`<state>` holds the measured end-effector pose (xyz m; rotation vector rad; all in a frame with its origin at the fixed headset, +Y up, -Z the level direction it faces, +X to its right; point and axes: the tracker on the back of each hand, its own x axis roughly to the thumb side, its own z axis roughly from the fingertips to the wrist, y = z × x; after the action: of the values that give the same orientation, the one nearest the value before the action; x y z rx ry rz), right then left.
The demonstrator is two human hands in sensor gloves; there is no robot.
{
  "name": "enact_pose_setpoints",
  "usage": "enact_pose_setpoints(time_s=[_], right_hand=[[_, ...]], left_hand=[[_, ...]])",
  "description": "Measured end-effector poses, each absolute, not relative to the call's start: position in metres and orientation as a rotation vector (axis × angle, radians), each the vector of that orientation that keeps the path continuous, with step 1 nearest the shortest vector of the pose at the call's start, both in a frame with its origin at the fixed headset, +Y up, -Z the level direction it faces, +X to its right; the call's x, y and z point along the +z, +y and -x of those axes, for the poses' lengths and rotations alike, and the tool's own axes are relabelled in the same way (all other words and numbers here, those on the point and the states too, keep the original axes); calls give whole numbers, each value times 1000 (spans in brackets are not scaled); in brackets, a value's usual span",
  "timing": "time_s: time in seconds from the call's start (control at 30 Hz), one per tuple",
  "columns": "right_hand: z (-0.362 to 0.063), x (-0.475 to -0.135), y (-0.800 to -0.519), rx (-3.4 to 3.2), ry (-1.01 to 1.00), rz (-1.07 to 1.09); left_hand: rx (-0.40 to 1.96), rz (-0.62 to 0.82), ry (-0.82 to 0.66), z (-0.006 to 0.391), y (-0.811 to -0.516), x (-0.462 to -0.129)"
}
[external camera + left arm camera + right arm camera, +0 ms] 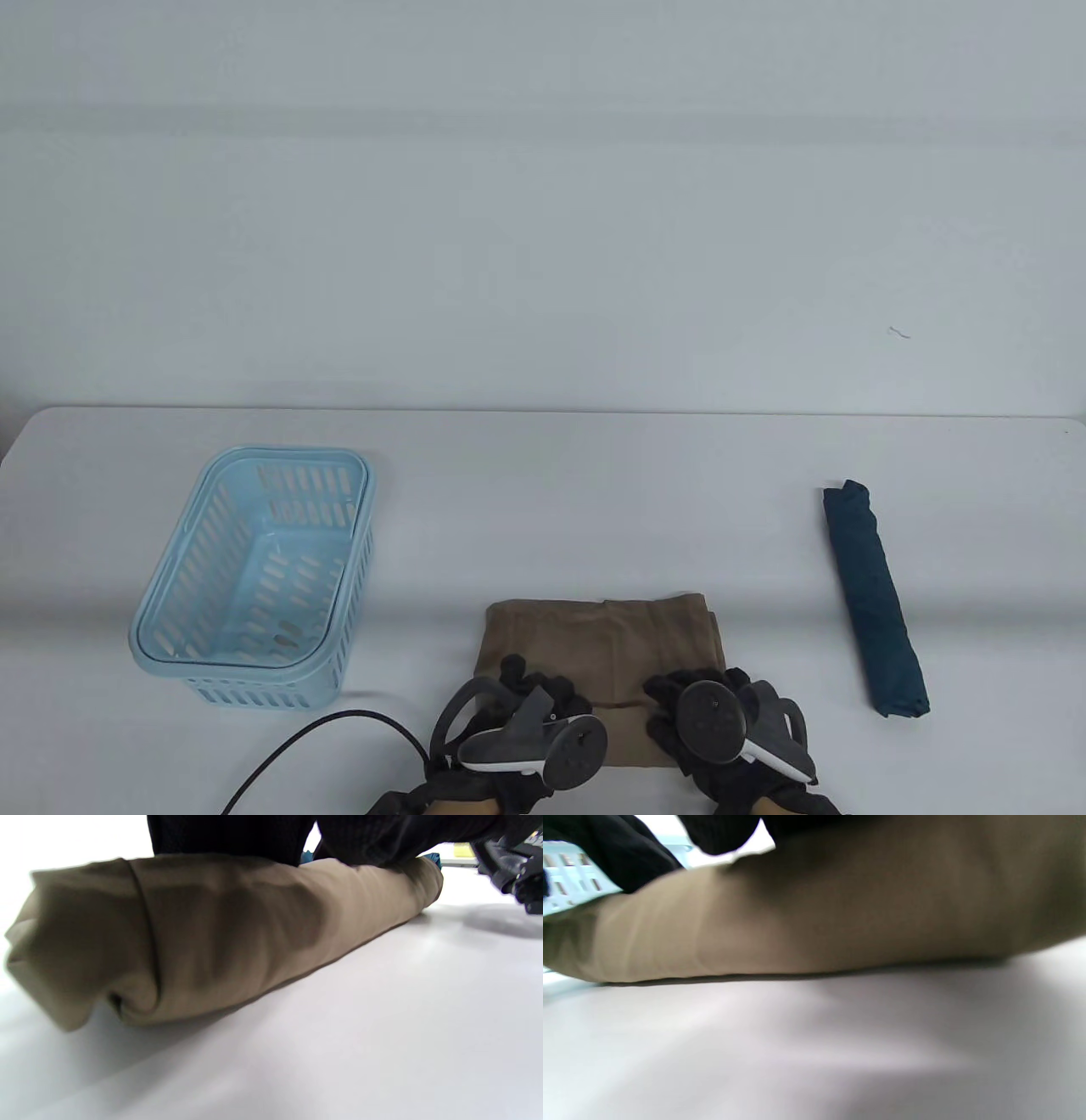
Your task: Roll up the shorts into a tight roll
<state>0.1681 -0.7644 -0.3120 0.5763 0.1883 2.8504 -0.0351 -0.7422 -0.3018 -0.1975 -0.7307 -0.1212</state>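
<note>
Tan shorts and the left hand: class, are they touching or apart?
Touching. In the left wrist view the left hand's dark gloved fingers press down on top of the rolled tan shorts, with no gap between them.

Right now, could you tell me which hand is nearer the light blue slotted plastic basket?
Left. The left hand lies just right of the basket; the right hand is farther right.

The table view is evenly and softly lit, sharp throughout, with only a faint shadow cast beside the blue basket [254,577]. Both wrist views are blurred: the tan shorts [212,938] are smeared, and the white table [814,1052] is dimmed by broad shadow.
</note>
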Motion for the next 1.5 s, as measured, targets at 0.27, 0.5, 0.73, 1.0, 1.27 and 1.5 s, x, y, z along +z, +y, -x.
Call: enact_pose_setpoints(time_s=[0.27, 0.5, 0.73, 1.0, 1.27, 1.5], right_hand=[[-159, -307, -774, 2967, 375, -717], [-156, -311, -774, 2958, 278, -657], [-169, -319, -769, 2754, 458, -561], [-168, -316, -768, 2771, 488, -596], [-171, -325, -771, 2709, 538, -522], [-171, -322, -767, 2768, 382, -453]], left_hand=[[-202, 259, -702, 33, -766, -309], [-221, 246, -709, 32, -772, -314], [-66, 276, -701, 38, -761, -316], [-4, 264, -698, 39, -753, -317], [60, 170, -708, 42, -738, -316], [-40, 179, -756, 39, -740, -305]])
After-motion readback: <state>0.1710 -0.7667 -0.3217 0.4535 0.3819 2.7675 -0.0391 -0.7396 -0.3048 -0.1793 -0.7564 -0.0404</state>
